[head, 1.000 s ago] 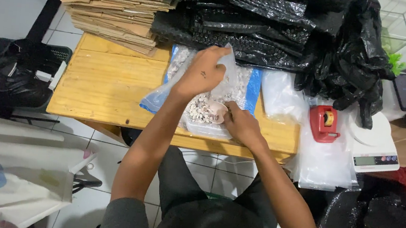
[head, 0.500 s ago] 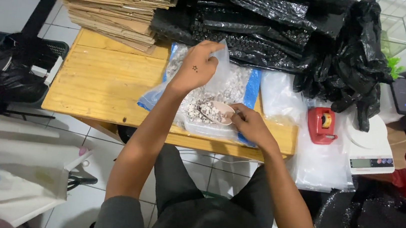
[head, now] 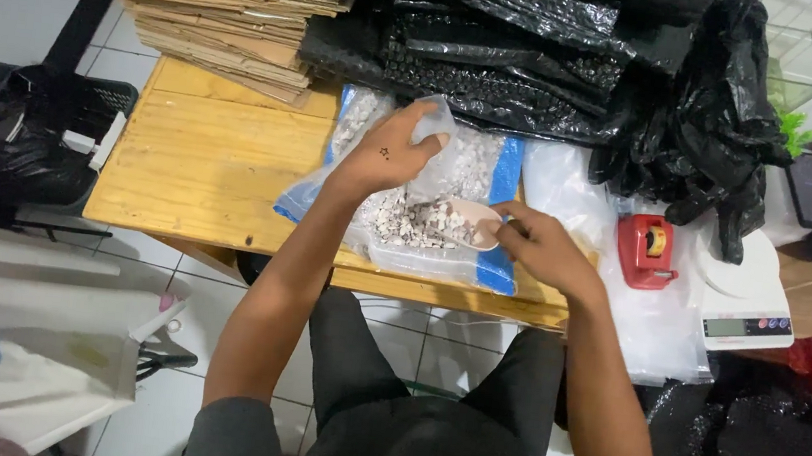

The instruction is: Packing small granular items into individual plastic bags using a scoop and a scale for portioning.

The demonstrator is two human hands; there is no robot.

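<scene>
Scoop [head: 470,223], pale pink, is held in R hand [head: 545,248], fingers closed round its handle end; bowel side points left, tipped over the gravel [head: 406,223] w/ a few bits in it. Gravel lies in a clear bag [head: 453,163] on the wood table [head: 211,167], bag has a blue edge strip. L hand [head: 389,151] pinches the bag's upper edge, lifting it open; thumb & fingers closed on the plastic. Just right of R hand: more clear bags [head: 647,324], red tape dispenser [head: 647,248], then white scale [head: 746,294]. Behind the bag, black plastic [head: 545,52] piled up; flat cardboard [head: 223,8] stacked at table's far left corner.
</scene>
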